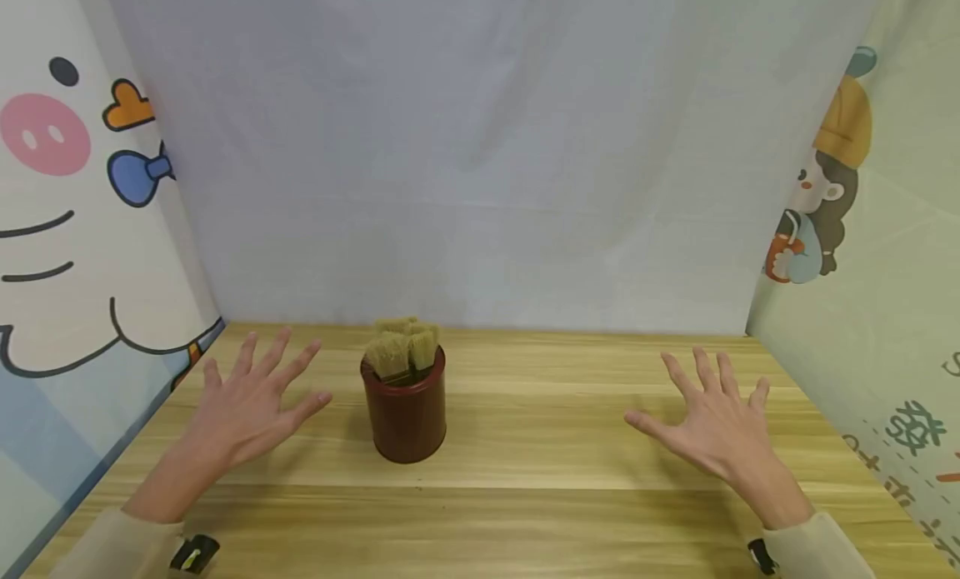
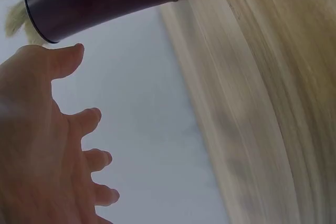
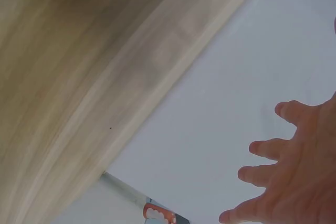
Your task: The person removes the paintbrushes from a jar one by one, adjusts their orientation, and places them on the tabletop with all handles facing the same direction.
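A dark red cylindrical cup (image 1: 408,422) stands upright on the wooden table, left of the middle. Several brushes (image 1: 392,356) stand in it with their pale bristles up; their handles are hidden inside. To the cup's left, my left hand (image 1: 243,402) hovers over the table with fingers spread, holding nothing. In the left wrist view the cup (image 2: 102,1) appears beyond the thumb, apart from it. My right hand (image 1: 718,425) is spread the same way over the table's right side, well away from the cup, and holds nothing.
The light wood table (image 1: 540,446) ends at a plain pale cloth (image 1: 480,162) hanging behind it. Cloths with cartoon prints hang along the left side (image 1: 45,312) and the right side (image 1: 847,329). Dark bands circle both wrists.
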`<state>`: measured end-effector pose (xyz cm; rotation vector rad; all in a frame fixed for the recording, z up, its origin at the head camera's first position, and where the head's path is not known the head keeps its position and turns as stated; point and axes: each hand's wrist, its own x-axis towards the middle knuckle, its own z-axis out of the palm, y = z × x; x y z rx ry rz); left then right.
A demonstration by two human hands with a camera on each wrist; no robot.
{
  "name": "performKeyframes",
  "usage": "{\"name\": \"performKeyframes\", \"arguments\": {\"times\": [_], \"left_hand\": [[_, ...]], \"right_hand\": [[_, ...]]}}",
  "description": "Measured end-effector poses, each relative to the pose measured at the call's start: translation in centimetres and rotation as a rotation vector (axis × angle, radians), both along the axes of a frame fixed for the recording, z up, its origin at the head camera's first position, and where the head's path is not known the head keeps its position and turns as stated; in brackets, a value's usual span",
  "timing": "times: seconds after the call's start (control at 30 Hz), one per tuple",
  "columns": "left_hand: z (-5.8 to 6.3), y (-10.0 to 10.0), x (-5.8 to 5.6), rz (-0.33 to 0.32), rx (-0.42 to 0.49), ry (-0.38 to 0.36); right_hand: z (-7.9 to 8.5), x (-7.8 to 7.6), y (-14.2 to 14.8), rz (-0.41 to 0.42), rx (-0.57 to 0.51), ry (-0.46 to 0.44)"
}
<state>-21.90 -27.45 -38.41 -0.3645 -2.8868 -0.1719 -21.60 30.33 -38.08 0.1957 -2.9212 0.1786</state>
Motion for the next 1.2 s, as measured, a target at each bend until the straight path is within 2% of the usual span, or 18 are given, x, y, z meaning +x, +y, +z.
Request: {"name": "performKeyframes", "arguments": {"times": [0.23,0.43,0.67,1.0,1.2], "left_hand": [[0.6,0.6,0.9,-0.023,-0.03,-0.004],[1.1,1.3,1.5,-0.053,-0.009,-0.013],[1.6,2.3,2.1,-0.091,0.054,-0.021],[2.0,3.4,2.2,-0.138,0.142,-0.001],[2.3,4.2,2.1,-0.132,0.248,-0.013]], "right_hand": [[0.6,0.9,-1.0,0.026,-0.024,0.005],[1.4,1.8,-2.6,0.055,-0.047,0.011],[2.0,2.7,-4.2,0.117,-0.082,0.051],[3.1,3.7,-6.7,0.182,-0.15,0.09],[3.5,3.8,-8.3,0.227,-0.178,0.097]]}}
